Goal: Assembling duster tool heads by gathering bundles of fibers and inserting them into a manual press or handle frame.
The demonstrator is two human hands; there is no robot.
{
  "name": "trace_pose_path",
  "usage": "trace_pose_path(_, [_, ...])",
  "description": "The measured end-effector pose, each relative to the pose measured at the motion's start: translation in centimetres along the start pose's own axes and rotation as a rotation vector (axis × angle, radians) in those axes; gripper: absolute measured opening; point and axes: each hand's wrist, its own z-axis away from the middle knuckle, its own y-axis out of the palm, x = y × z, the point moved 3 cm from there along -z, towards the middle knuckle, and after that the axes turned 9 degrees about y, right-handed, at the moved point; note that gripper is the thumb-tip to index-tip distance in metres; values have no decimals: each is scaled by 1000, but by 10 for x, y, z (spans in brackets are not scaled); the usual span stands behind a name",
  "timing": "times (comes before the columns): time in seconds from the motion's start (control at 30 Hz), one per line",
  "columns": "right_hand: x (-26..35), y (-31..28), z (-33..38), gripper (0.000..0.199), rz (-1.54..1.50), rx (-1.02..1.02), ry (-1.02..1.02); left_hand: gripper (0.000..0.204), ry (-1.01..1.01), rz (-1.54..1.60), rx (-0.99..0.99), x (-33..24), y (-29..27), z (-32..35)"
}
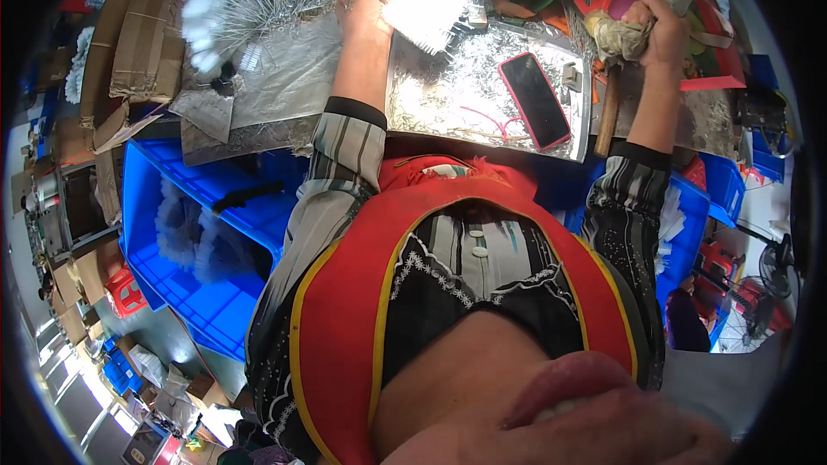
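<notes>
Left of the phone (536,102), the left hand (370,2) is seemingly gripping a white brush (425,17), probably light and soft-bristled, best taken by its stem; far right, the right hand (663,33) is clutching a tan wad (620,40).

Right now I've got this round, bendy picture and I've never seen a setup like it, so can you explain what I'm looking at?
There is no machine here, just a person working with two bare hands. A wide fisheye camera on their head looks down, so straight edges curve and the red apron fills the lower middle. On the bench, a heap of white brushes with thin wire stems lies at left, and a phone lies at right. The left hand is by the wires, next to a brightly lit brush; glare hides whether it grips it. The right hand seems to hold a pale lump, with a wooden handle below that.
</notes>
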Motion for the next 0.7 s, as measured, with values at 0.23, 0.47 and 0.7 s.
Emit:
trace_pose_path(0.23, [-59, 6, 11, 18, -99, -45, -338, 29, 0, -118, 38, -6, 3, 4])
trace_pose_path(0.47, [-12, 4, 2, 26, -25, -27, 5, 26, -279, -741, 160, -35, 1, 21])
trace_pose_path(0.7, [-23, -4, -1, 27, -26, -18, 62, 21, -337, -373, 105, -33, -9, 18])
